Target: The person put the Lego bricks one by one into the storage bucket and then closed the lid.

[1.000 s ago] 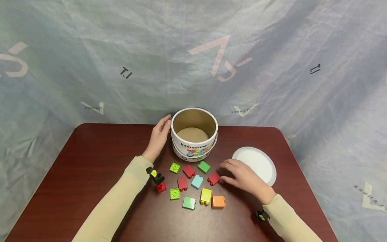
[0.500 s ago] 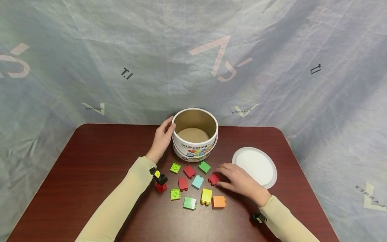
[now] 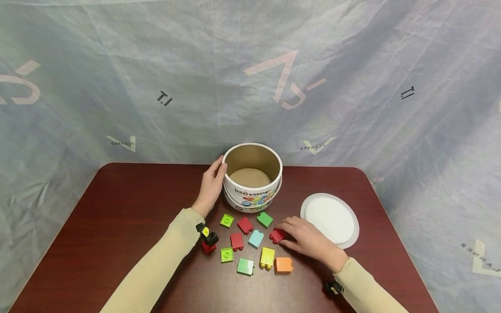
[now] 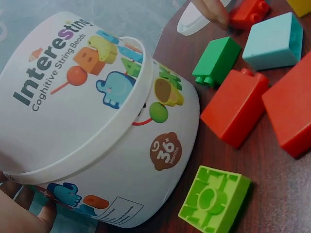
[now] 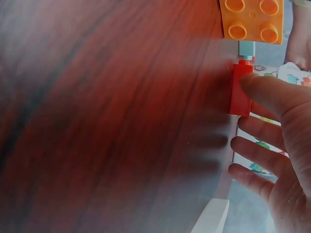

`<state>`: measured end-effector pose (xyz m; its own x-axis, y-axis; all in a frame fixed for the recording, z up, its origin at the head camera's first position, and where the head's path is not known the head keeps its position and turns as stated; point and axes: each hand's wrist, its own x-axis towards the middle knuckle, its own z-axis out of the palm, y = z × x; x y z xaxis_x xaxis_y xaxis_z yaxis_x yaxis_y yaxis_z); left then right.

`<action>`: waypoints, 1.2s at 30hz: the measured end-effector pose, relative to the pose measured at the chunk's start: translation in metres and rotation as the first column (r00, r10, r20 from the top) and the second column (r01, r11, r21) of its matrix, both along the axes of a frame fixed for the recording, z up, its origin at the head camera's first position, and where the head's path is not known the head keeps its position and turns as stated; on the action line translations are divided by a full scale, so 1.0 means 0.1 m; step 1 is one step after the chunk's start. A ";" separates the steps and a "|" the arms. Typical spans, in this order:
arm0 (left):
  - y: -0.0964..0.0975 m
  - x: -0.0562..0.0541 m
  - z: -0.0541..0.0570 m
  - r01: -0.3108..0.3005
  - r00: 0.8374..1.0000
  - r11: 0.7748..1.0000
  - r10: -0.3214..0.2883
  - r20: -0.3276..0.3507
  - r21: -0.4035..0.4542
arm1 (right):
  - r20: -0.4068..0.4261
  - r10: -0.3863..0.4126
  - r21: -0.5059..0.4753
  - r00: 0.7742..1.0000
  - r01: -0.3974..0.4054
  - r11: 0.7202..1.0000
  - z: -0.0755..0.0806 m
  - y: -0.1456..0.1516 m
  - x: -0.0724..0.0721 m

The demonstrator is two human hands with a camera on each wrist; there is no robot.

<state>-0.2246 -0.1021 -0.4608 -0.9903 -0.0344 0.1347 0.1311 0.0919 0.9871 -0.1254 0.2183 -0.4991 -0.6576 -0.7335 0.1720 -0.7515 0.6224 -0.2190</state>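
Note:
My left hand (image 3: 210,188) rests against the left side of a white bucket (image 3: 238,198), its thumb by the rim and its fingers fairly straight. The bucket stands upright, and its visible inside floor is bare. At the right of several scattered blocks, my right hand (image 3: 311,241) pinches a red toy building block (image 3: 276,236) between thumb and index finger. In the right wrist view the thumb lies on that red block (image 5: 239,94), which is on or very near the table, while the other fingers are spread.
A white lid (image 3: 330,217) lies right of my right hand. Nearby are a light blue block (image 3: 256,239), a yellow block (image 3: 267,257), an orange block (image 3: 283,265), a green block (image 3: 265,219) and a lime plate-like block (image 3: 226,255). A cloth backdrop (image 3: 250,87) hangs behind the table.
My right hand has moved left from beside the red block and its fingers have come round it. My left hand has shifted slightly right, closer against the bucket.

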 end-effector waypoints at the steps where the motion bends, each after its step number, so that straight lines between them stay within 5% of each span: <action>1: 0.01 0.00 0.00 -0.001 1.000 1.000 0.001 0.000 0.001 | -0.002 0.001 -0.002 1.000 -0.001 1.000 0.00 0.00 0.00; 4: 0.01 0.01 0.00 0.001 1.000 1.000 -0.001 -0.004 -0.015 | -0.005 0.010 -0.003 1.000 -0.010 1.000 0.00 0.00 0.00; 11: 0.04 0.23 0.39 0.032 0.999 0.999 -0.031 0.026 -0.031 | 0.009 0.023 0.016 1.000 -0.023 1.000 0.01 -0.01 0.01; 13: 0.04 0.22 0.38 0.035 0.999 0.999 -0.034 0.022 -0.032 | 0.012 0.018 0.021 1.000 -0.018 1.000 0.00 0.00 0.01; 21: 0.00 -0.01 0.03 0.026 1.000 1.000 -0.026 0.008 -0.012 | 0.017 0.014 0.018 1.000 -0.014 1.000 0.00 -0.01 -0.01; 36: -0.02 -0.02 -0.01 0.024 1.000 0.999 -0.024 -0.011 -0.038 | 0.005 0.006 -0.058 1.000 -0.005 0.998 0.04 0.04 0.00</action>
<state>-0.2263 -0.1041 -0.4614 -0.9892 -0.0052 0.1465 0.1447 0.1257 0.9815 -0.1255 0.2219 -0.4955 -0.6545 -0.7260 0.2111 -0.7536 0.6042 -0.2588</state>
